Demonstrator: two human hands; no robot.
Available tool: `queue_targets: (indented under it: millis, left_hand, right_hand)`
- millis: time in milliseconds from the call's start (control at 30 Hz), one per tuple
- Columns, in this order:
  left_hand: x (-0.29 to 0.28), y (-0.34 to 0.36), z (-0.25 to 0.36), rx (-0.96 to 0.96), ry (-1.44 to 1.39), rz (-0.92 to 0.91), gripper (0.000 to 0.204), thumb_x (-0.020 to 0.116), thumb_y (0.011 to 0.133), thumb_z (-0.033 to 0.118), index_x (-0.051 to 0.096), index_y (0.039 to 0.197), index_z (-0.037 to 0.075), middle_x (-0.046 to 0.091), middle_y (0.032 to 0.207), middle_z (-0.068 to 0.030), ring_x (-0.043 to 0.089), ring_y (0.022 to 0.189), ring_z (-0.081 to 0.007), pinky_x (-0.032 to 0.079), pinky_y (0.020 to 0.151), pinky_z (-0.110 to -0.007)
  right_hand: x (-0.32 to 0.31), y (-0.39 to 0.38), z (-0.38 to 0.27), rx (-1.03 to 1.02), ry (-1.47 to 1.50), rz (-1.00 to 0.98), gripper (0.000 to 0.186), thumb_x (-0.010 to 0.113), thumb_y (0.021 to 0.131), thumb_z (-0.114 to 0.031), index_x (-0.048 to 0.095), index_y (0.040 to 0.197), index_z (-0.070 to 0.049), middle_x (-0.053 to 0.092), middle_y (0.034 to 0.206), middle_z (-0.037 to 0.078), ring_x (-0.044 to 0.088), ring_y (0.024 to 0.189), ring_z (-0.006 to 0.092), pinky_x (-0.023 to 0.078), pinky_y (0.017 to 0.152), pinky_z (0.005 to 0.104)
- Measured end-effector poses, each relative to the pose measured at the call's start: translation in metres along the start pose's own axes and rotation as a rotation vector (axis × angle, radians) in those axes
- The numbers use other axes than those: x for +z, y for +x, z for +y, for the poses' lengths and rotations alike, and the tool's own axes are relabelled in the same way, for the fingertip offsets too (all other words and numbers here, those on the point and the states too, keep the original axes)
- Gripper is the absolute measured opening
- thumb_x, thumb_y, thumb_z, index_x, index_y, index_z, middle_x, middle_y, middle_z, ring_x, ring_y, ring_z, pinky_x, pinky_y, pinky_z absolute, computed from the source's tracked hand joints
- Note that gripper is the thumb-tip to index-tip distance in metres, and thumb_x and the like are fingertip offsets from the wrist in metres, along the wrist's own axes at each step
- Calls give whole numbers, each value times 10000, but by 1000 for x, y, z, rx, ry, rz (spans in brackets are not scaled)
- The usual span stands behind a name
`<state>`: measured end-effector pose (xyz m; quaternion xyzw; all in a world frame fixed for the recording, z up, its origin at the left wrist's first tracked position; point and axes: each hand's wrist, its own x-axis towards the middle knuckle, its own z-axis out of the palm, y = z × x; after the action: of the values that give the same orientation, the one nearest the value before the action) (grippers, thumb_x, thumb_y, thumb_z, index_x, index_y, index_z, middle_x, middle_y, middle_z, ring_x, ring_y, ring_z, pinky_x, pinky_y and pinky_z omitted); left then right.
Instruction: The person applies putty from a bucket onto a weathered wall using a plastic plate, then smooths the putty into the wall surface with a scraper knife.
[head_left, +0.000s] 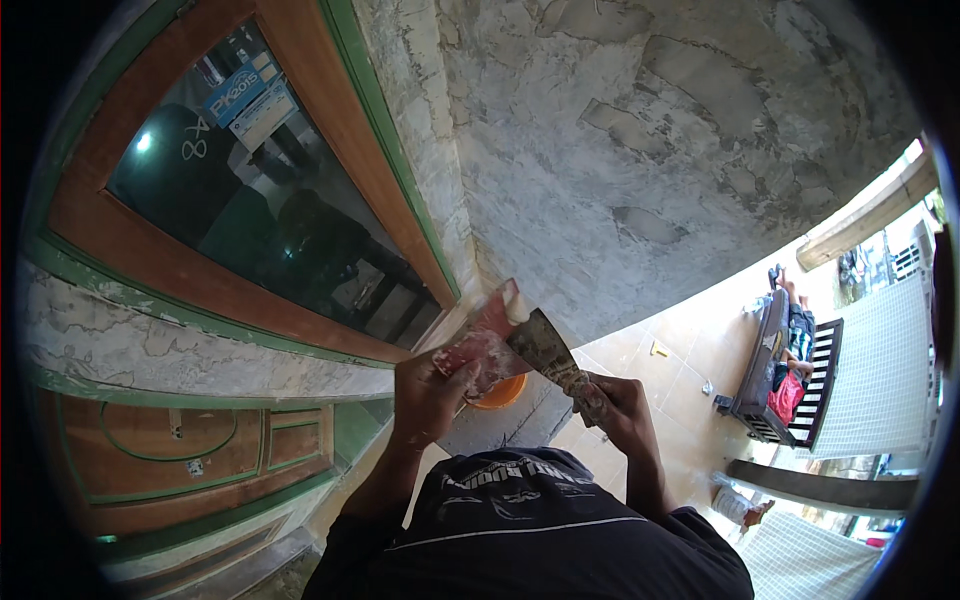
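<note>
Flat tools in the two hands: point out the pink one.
It is the pink tool, held in the left hand. The dark tool, held in the right hand, looks grey-brown instead.

Single head view, left lens of a worn pair; wide fisheye, upright. Looks from above the wearer's black printed shirt (570, 555), steeply down and forward. Bare fingers (616, 395) near, around mid-frame. Beyond the fingers: rough grey plastered wall (660, 150), curving across the top. Left of them: brown wood-framed glass pane (330, 250), edges bowed. Right of them: pale tiled floor (690, 430), running farther off. Dark round rim encloses all.
</note>
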<state>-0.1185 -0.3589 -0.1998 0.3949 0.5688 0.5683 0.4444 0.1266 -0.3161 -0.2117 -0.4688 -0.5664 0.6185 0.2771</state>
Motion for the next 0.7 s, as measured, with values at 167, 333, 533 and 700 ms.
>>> queue_targets:
  millis: [167, 333, 533, 700]
  left_hand:
    - [1, -8, -10, 67, 207, -130, 201, 592, 827, -27, 629, 1017, -79, 674, 909, -97, 613, 807, -102, 496, 741, -243]
    - [0, -13, -29, -89, 143, -261, 190, 578, 816, -36, 625, 994, -80, 674, 866, -102, 638, 768, -122, 521, 684, -255]
    - [-19, -1, -11, -357, -472, -366, 227, 563, 732, -60, 611, 952, -91, 660, 817, -150, 644, 637, -171, 522, 546, -245]
    - [-17, 11, 0, -351, -545, -529, 226, 569, 729, -58, 598, 951, -85, 651, 832, -158, 629, 592, -162, 514, 520, -240]
  right_hand:
    - [4, -1, -1, 2, 112, 7, 378, 540, 929, -299, 636, 783, 36, 563, 620, 20, 482, 533, 77, 387, 499, 238]
    - [11, -4, -1, -19, 216, 45, 437, 576, 891, -376, 637, 844, 54, 565, 643, 38, 491, 542, 81, 371, 489, 218]
    - [21, -3, 19, -203, 241, 259, 338, 587, 901, -275, 664, 963, 48, 616, 797, 61, 542, 692, 86, 421, 601, 211]
    - [33, -6, 17, -320, 313, 235, 365, 646, 866, -289, 649, 979, 58, 609, 815, 58, 510, 642, 82, 367, 545, 207]
